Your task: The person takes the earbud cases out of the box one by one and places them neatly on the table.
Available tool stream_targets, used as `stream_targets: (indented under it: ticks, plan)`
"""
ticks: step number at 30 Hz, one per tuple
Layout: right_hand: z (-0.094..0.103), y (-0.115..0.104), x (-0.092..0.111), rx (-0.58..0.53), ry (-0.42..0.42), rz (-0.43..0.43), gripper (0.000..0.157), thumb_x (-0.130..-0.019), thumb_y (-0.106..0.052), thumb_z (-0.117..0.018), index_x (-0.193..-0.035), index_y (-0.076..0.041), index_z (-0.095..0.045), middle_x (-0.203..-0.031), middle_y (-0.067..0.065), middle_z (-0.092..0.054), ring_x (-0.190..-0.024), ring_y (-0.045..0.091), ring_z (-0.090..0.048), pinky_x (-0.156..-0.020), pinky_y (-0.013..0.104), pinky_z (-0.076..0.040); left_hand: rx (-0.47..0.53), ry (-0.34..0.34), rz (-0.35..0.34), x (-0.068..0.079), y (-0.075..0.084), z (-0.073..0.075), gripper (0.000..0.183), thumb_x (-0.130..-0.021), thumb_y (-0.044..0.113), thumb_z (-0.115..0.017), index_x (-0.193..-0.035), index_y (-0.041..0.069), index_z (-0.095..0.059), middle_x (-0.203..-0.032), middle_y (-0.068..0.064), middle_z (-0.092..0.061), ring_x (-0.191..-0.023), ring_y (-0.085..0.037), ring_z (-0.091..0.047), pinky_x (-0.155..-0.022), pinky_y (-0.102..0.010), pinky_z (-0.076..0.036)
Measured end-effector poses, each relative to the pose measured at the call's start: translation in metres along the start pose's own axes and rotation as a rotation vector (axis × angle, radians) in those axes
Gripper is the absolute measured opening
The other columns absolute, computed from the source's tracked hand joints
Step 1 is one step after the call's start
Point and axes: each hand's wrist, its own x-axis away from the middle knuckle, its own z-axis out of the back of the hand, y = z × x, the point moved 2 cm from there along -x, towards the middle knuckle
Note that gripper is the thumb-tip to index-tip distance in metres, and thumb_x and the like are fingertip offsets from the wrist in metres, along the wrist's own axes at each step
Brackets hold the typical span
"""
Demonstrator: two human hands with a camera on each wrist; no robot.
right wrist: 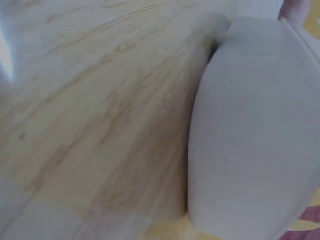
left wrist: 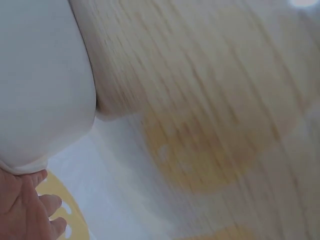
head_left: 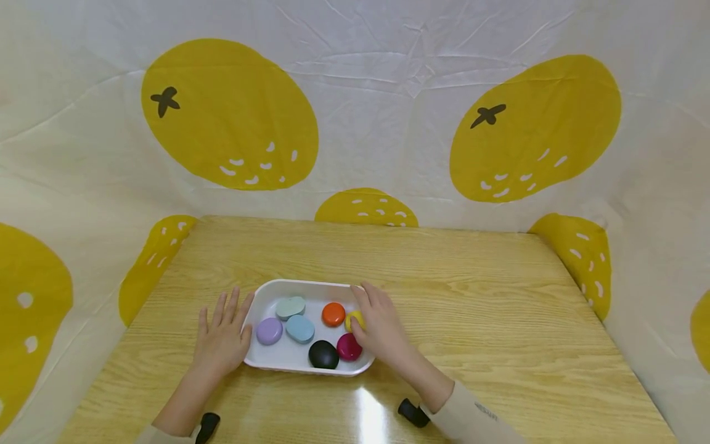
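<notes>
A white tray (head_left: 288, 368) sits on the table with several smooth, pebble-shaped pieces inside. On its left side are a pale green piece (head_left: 289, 307), a lavender piece (head_left: 269, 331) and a light blue piece (head_left: 301, 329). Toward the right lie an orange piece (head_left: 333, 314), a yellow piece (head_left: 352, 320), a crimson piece (head_left: 349, 347) and a black piece (head_left: 324, 355). My left hand (head_left: 222, 339) rests against the tray's left end, fingers straight and spread. Over the right end lies my right hand (head_left: 383, 324), fingers extended, its thumb overlapping the yellow piece and partly hiding it.
The wooden table (head_left: 499, 308) extends around the tray. A white cloth (head_left: 383, 148) printed with large yellow fruit hangs behind and at the sides. Black straps (head_left: 413, 413) show at both sleeve cuffs. The tray's outer wall (right wrist: 250, 130) fills much of the right wrist view.
</notes>
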Motion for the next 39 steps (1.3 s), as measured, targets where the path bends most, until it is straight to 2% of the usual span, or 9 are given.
stream_targets:
  ticks: [5, 12, 19, 22, 27, 31, 39]
  plan:
    - [-0.012, -0.008, -0.007, 0.030, -0.014, 0.084, 0.049, -0.081, -0.021, -0.062, -0.127, -0.009, -0.049, -0.124, 0.014, -0.051, -0.115, 0.031, -0.047, -0.099, 0.045, -0.037, -0.004, 0.022, -0.005, 0.001, 0.000, -0.001, 0.055, -0.094, 0.023, -0.038, -0.145, 0.009, -0.023, -0.151, -0.020, -0.009, -0.137, -0.039, -0.002, -0.105, -0.060, 0.007]
    - [-0.029, -0.014, -0.017, 0.094, -0.054, 0.183, 0.046, -0.080, -0.021, -0.063, -0.123, -0.011, -0.052, -0.121, 0.010, -0.052, -0.112, 0.028, -0.050, -0.098, 0.046, -0.035, 0.006, 0.025, -0.006, 0.000, -0.001, -0.002, 0.055, -0.094, 0.023, -0.038, -0.145, 0.009, -0.023, -0.151, -0.021, -0.009, -0.138, -0.039, -0.001, -0.105, -0.058, 0.011]
    - [-0.042, -0.015, -0.025, 0.204, -0.137, 0.178, 0.045, -0.081, -0.027, -0.062, -0.124, -0.019, -0.052, -0.121, 0.008, -0.051, -0.109, 0.027, -0.050, -0.091, 0.044, -0.040, 0.008, 0.028, -0.005, 0.000, 0.000, -0.001, 0.054, -0.094, 0.023, -0.038, -0.144, 0.010, -0.024, -0.151, -0.021, -0.010, -0.138, -0.039, -0.002, -0.105, -0.060, 0.006]
    - [-0.047, -0.017, -0.026, 0.250, -0.194, 0.172, 0.046, -0.082, -0.030, -0.061, -0.126, -0.021, -0.051, -0.123, 0.007, -0.050, -0.109, 0.027, -0.050, -0.089, 0.044, -0.041, 0.014, 0.020, -0.002, 0.001, 0.001, 0.000, 0.054, -0.094, 0.023, -0.038, -0.144, 0.010, -0.024, -0.151, -0.021, -0.009, -0.138, -0.038, 0.000, -0.105, -0.059, 0.008]
    - [-0.053, -0.018, -0.025, 0.269, -0.267, 0.168, 0.043, -0.084, -0.029, -0.059, -0.126, -0.023, -0.051, -0.123, 0.007, -0.047, -0.108, 0.027, -0.050, -0.085, 0.043, -0.043, 0.019, -0.005, 0.009, 0.002, 0.002, 0.003, 0.054, -0.095, 0.023, -0.038, -0.145, 0.010, -0.023, -0.152, -0.019, -0.006, -0.138, -0.038, 0.001, -0.105, -0.059, 0.008]
    - [-0.055, -0.019, -0.024, 0.284, -0.285, 0.186, 0.040, -0.084, -0.029, -0.060, -0.122, -0.023, -0.052, -0.120, 0.007, -0.046, -0.105, 0.025, -0.050, -0.078, 0.037, -0.046, 0.018, -0.010, 0.014, 0.002, 0.002, 0.003, 0.053, -0.095, 0.023, -0.037, -0.145, 0.010, -0.023, -0.152, -0.019, -0.006, -0.138, -0.038, 0.001, -0.105, -0.059, 0.009]
    - [-0.057, -0.019, -0.025, 0.295, -0.279, 0.190, 0.037, -0.083, -0.028, -0.061, -0.119, -0.021, -0.053, -0.117, 0.007, -0.046, -0.102, 0.023, -0.051, -0.076, 0.034, -0.046, 0.024, 0.012, 0.002, 0.001, 0.001, 0.001, 0.054, -0.095, 0.023, -0.038, -0.145, 0.010, -0.023, -0.151, -0.020, -0.008, -0.138, -0.037, 0.002, -0.105, -0.057, 0.013]
